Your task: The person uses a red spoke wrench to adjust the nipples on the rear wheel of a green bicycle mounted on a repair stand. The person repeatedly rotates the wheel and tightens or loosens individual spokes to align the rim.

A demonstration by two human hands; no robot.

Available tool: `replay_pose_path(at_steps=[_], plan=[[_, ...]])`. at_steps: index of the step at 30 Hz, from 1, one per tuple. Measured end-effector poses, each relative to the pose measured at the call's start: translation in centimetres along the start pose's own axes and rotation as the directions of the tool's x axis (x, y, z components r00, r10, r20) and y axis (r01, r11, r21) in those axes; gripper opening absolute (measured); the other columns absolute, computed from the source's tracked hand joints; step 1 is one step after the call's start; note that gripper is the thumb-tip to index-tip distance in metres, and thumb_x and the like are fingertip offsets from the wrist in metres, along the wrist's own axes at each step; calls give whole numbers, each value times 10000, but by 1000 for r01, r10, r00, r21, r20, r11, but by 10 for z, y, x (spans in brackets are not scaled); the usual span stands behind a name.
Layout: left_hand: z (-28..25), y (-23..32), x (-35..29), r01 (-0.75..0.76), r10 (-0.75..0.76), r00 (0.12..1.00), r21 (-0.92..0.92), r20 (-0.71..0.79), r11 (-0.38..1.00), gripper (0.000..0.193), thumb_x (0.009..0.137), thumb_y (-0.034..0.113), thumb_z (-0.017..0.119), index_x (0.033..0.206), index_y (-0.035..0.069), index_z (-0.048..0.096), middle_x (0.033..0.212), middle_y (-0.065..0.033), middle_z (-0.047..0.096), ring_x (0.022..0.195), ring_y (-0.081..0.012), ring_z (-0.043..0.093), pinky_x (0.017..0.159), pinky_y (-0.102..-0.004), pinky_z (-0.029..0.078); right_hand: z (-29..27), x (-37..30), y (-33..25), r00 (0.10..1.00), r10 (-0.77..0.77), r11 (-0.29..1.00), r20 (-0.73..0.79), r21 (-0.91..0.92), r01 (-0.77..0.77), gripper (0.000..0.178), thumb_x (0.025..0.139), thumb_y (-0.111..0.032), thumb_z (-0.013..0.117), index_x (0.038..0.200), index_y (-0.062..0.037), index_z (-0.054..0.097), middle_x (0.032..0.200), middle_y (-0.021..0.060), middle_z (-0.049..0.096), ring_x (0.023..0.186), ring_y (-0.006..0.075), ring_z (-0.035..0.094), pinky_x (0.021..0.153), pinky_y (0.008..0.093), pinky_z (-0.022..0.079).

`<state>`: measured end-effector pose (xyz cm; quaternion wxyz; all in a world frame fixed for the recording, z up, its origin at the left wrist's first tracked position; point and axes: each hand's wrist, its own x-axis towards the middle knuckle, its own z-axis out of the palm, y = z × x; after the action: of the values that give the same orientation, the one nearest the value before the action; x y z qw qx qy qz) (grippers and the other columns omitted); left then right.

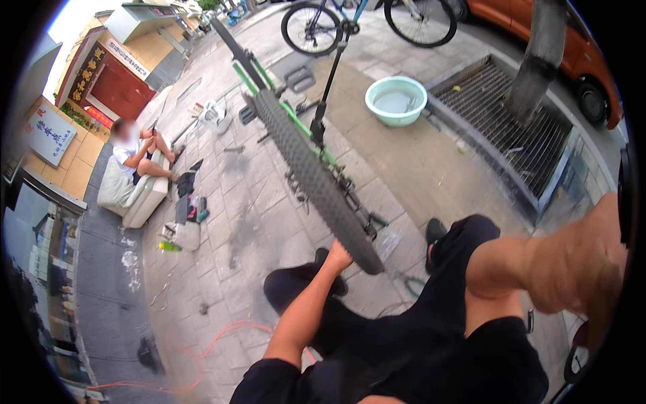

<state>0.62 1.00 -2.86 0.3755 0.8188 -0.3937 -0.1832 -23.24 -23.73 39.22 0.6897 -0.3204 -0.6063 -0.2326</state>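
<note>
My left hand is closed around the knobby black tyre of a bicycle wheel, gripping it at its near, lower end. From my grip the tyre runs up and away to the left, a long dark band across the paving, so almost all of the wheel lies beyond and above my hand. The wheel sits in a green bike frame that lies alongside the tyre on its right. A black stand post crosses the frame further up.

My right hand is raised close to the camera at the right edge, blurred and well apart from the tyre; I cannot tell whether it is open or closed, or whether it holds anything. My knees in black trousers fill the lower middle, just below the gripped end of the wheel.

Beyond the wheel, a pale green basin with water stands on the pavement near a metal tree grate and a tree trunk. A blue bicycle is parked at the top. To the left, a person in a white shirt sits on a pale sofa, with tools and bottles scattered on the ground beside it. An orange hose trails across the paving at lower left.
</note>
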Motion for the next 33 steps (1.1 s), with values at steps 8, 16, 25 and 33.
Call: replay_pose_path(at_steps=[8,16,25,33], plan=[[0,35,13,89,-82,995,-140,54,986,247,944,286,630,859,70,717,743,-65,643,699,-167,586,685,-369,481,1,-2,-9,999,50,997,12,-54,-49,384,957,-204,645,607,-88,537,579,54,535,476,157,511,478,374,466],[-2,29,-5,117,-119,990,38,75,992,255,964,306,616,984,78,728,874,-90,692,792,-207,623,751,-388,493,-5,-7,6,996,89,996,-9,24,-88,364,945,-184,645,607,-79,560,576,69,550,461,170,518,440,377,462],[-3,47,-10,130,-128,981,5,-144,991,539,929,537,681,1013,7,729,982,-190,746,940,-379,705,801,-457,534,-31,-32,38,944,89,988,-317,148,-43,343,932,-161,646,608,-68,585,573,86,567,445,183,527,398,380,458],[15,39,-2,228,-218,963,53,-160,972,473,934,498,657,1047,45,734,1047,-196,740,1036,-415,677,869,-460,530,-83,-415,157,-219,399,-124,-890,185,-975,226,911,-193,638,981,-29,776,857,51,747,725,164,626,633,339,492]])
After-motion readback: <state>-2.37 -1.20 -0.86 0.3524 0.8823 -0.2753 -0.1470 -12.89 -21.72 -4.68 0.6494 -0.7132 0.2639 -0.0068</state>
